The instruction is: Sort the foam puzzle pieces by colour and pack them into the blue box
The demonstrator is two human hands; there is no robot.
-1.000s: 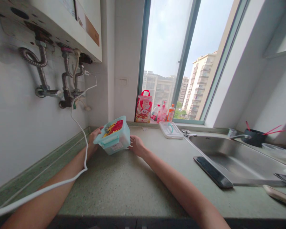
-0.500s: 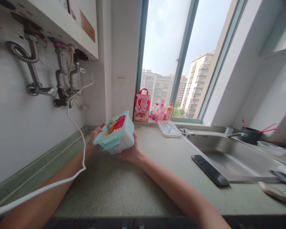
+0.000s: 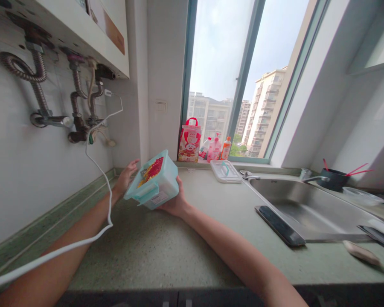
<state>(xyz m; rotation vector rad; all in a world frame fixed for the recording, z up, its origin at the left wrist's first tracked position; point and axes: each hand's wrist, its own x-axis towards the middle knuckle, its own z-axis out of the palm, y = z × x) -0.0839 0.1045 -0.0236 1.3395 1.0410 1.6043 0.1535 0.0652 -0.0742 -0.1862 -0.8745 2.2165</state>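
A light-blue plastic food container (image 3: pixel 163 192) is held tilted to the left above the counter, its open top showing. Inside lie red pieces (image 3: pixel 155 166) and yellow ones, too small to name surely. My right hand (image 3: pixel 176 200) grips it from the right side and underneath, thumb up along the wall. Beside its left rim is my left hand (image 3: pixel 125 178), fingers stretched out and apart; whether the palm touches the container is hidden. The container's apparent lid (image 3: pixel 226 171), clear with a light-blue handle, lies on the counter near the window.
A white cable (image 3: pixel 107 192) crosses in front of my left forearm. A black phone (image 3: pixel 280 225) lies beside the steel sink (image 3: pixel 297 204). Along the sill stand a red-and-white bag (image 3: pixel 190 143) and several bottles (image 3: pixel 214 149). Metal pipes (image 3: pixel 41 98) hang at the left wall.
My left hand has loosened from the container's left side, its fingers now spread away from the rim. The container has tipped further left in my right hand. The view has shifted slightly.
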